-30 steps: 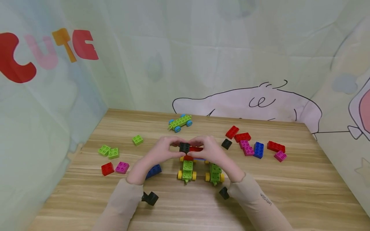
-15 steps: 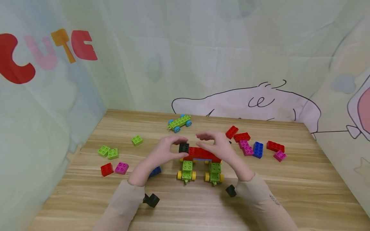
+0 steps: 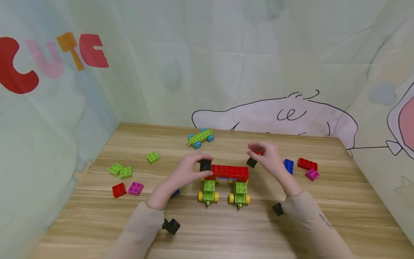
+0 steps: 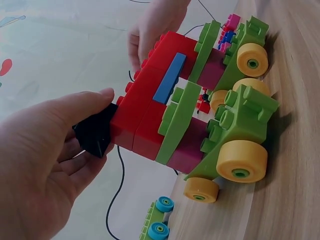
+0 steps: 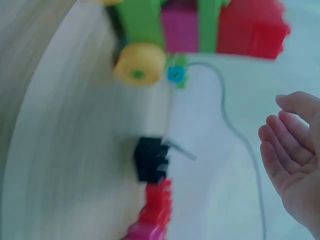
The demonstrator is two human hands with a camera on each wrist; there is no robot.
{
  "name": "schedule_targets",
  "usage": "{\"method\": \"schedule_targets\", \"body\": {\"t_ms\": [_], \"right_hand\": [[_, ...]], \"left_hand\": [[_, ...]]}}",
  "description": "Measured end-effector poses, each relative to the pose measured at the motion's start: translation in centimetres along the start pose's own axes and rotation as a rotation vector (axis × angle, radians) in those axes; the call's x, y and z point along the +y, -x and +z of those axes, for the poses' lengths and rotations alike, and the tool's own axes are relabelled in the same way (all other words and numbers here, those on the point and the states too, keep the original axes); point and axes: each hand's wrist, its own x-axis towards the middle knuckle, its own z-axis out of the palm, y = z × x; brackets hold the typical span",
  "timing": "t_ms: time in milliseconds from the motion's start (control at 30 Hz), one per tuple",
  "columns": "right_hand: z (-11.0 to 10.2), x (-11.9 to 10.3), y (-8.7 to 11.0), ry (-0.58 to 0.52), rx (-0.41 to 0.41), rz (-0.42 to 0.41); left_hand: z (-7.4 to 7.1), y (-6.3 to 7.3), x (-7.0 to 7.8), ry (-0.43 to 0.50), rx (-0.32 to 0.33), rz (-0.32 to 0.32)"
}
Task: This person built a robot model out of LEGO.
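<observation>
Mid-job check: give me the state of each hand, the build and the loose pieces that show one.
Left hand, pinching the held block.
Held black block, at the red blocks' left end; seating unclear.
Right hand, holding nothing.
Yellow-wheeled bases, wheels down, side by side.
Red blocks, spanning both bases.
Blue-wheeled base, wheels down, studs bare.
Loose green blocks, studs up.

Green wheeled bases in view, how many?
3: left yellow-wheeled base and right yellow-wheeled base, both supporting the red bricks; blue-wheeled base apart, farther back. No others show.
</observation>
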Motion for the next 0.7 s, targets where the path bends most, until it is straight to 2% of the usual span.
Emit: {"method": "schedule_targets", "body": {"t_ms": [367, 700], "right_hand": [[-0.3, 3.7, 0.0, 0.059, -0.071, 0.147], [0.0, 5.0, 0.2, 0.1, -0.129, 0.198]], "left_hand": [[-0.1, 0.0, 0.0, 0.029, -0.025, -0.033], [-0.1, 0.0, 0.0, 0.008, -0.024, -0.035]]}}
